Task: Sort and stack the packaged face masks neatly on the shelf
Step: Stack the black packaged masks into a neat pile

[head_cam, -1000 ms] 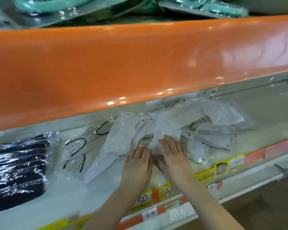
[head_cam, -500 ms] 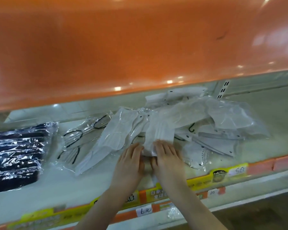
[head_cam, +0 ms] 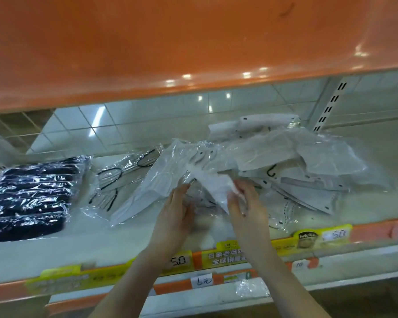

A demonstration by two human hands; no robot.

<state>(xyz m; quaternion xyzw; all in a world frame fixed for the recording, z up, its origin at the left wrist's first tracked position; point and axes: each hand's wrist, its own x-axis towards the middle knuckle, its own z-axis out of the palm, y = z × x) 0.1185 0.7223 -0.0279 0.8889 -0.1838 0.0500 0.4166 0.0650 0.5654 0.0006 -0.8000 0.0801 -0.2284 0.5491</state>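
- Nearest, along the front lip of the shelf (head_cam: 115, 251), runs a strip of yellow and orange price labels (head_cam: 225, 254); both forearms cross over it into the shelf.
- The left hand (head_cam: 176, 216) stands edge-on with its fingers fairly straight, fingertips touching the lower edge of a long white mask packet (head_cam: 156, 182). I cannot tell whether it actually pinches the film.
- The right hand (head_cam: 245, 203) has fingers curled, pinching the near corner of another white mask packet (head_cam: 213, 183), lifted a little off the heap.
- By my judgement these packets are light, floppy and slick: clear film over soft fabric. They would slide over each other and buckle if pinched at one corner, so taking both short ends, or laying a flat palm under the middle, seems safer.
- The long packet lies with its long axis diagonal, from near left to far right. The pinched one runs from near right up to far left.
- Behind them the loose heap of white masks (head_cam: 303, 154) points every way, overlapping, well short of stacked.
- To the left lies a clear packet with black ear loops (head_cam: 122, 177), and farther left a tidy pile of black masks (head_cam: 30, 196), long axes roughly across the shelf.
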